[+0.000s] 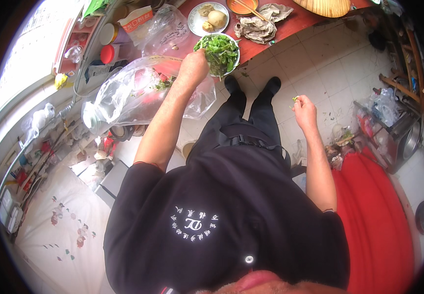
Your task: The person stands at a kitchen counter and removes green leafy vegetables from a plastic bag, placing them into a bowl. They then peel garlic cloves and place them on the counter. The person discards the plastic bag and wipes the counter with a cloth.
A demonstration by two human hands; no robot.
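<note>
A white bowl [238,55] heaped with chopped green leaves [217,51] stands at the near edge of the red table. Over its left rim is my left hand [195,68], its fingertips against the greens; whether they pinch any leaves is hidden. Beneath that forearm lies a large clear plastic bag [123,92] with a few green sprigs [164,81] showing in or through it. Out to the right, above the tiled floor, my right hand [305,112] pinches a small green sprig [295,99] between thumb and fingers.
On the red table [250,47] are a plate [194,22] with potato-like pieces, an orange bowl [233,8] with chopsticks [250,10], and crumpled cloth or paper [258,29]. Red-lidded jar [107,54] stands left. Red cloth [370,220] hangs at right, near a metal basin [410,139].
</note>
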